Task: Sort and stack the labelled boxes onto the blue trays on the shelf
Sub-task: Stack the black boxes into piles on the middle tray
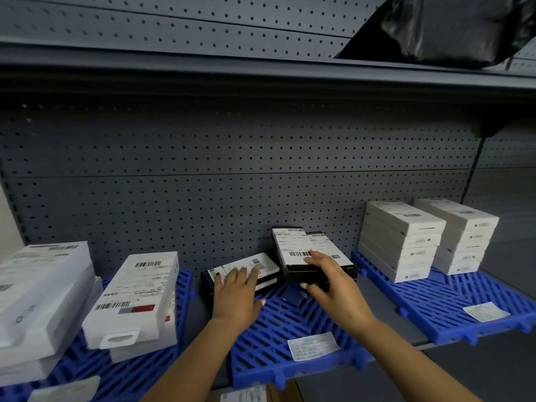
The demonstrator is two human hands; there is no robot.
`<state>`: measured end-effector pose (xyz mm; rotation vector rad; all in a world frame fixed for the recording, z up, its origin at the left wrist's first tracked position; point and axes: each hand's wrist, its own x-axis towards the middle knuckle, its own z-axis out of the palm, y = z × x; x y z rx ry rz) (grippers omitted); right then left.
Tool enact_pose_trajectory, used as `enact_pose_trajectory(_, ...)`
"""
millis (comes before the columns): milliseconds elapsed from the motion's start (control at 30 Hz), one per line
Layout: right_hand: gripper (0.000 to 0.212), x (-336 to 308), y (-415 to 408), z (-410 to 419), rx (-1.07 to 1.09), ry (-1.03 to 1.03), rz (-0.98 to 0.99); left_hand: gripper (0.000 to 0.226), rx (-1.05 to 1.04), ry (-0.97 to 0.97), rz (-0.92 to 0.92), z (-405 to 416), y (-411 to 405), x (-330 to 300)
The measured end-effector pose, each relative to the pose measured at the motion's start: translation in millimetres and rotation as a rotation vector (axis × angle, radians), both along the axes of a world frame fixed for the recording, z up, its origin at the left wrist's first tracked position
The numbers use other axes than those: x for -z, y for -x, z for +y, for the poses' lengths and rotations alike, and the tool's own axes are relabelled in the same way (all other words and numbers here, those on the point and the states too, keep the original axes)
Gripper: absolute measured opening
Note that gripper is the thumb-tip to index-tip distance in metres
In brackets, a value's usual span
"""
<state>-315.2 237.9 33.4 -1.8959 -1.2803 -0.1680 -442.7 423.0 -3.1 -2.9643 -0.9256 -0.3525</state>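
- Here, the right hand grips a black box, long axis running toward the shelf back.
- Left hand, fingers flat, presses the stack just left, the likelier landing spot.

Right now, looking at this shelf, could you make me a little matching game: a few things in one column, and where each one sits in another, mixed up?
Things:
1. black boxes with white labels
2. black plastic bag
3. two stacks of plain white boxes
4. loose paper slip

Places:
A. on the upper shelf, top right
B. on the right blue tray
C. at the back of the middle blue tray, under both hands
D. lying flat near the front of the middle blue tray

Pairs: 1-C, 2-A, 3-B, 4-D
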Motion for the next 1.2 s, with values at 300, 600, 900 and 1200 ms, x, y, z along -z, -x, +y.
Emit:
enact_pose_trajectory(300, 0.045, 7, -4, -6, 0.005, -0.014, 0.027, 0.06, 0.131, 0.026, -0.168, 3, 22, 4)
enact_pose_trajectory(600, 0.044, 3, -1, -14, 0.023, -0.048, 0.049, 0.066, 0.165, 0.079, -0.224, 17, 22, 2)
enact_pose_trajectory(900, 0.044, -4, 13, -2, 0.002, -0.062, 0.024, 0.081, 0.047, -0.007, -0.055, -30, -17, -5)
enact_pose_trajectory(1200, 0.045, -2, 9, -16, 0.026, -0.101, 0.04, 0.054, 0.087, -0.123, -0.127, -26, -9, 4)
